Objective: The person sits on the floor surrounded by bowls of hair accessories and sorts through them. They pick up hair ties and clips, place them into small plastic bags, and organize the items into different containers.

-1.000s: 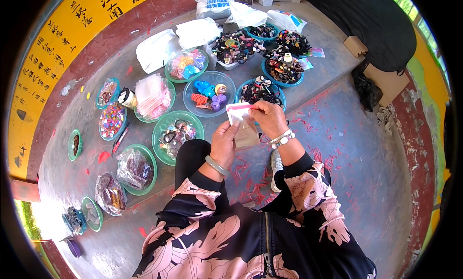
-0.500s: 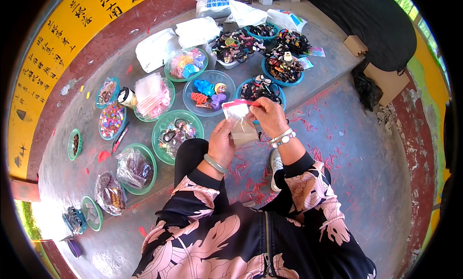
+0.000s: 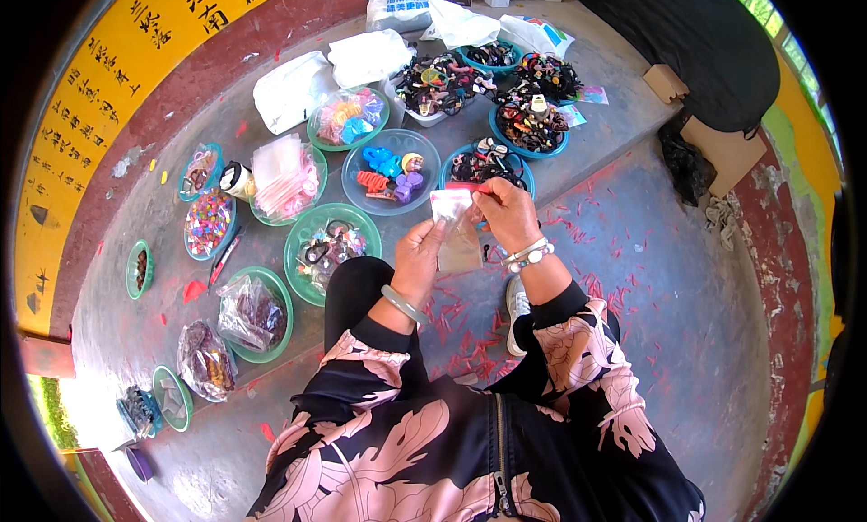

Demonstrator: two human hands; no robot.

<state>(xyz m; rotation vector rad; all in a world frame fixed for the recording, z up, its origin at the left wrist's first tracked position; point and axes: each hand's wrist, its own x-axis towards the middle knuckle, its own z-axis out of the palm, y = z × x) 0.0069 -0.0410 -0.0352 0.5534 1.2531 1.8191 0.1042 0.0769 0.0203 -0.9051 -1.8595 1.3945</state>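
A small clear plastic bag (image 3: pixel 461 249) with a red strip (image 3: pixel 462 188) along its top edge is held up in front of me. My left hand (image 3: pixel 417 265) grips the bag's left side between thumb and fingers. At the top right corner, my right hand (image 3: pixel 511 217) pinches the red strip. A pale, shiny patch shows on the bag's upper part; I cannot make out what is inside. Just beyond my hands stands a clear blue bowl (image 3: pixel 354 190) with blue, orange and purple coiled hair ties. Near my left wrist is a green bowl (image 3: pixel 301 283) of small wrapped trinkets.
Several bowls of dark hair ties surround a white tub (image 3: pixel 424 119) at the back. A pink-edged stack of plastic bags (image 3: pixel 282 177) fills another bowl. White sacks (image 3: pixel 293 93) lie behind. Red strips (image 3: pixel 614 298) litter the lower floor past the ledge.
The bag has turned more upright and rises slightly. My right hand has shifted up a little, still pinching the red strip.
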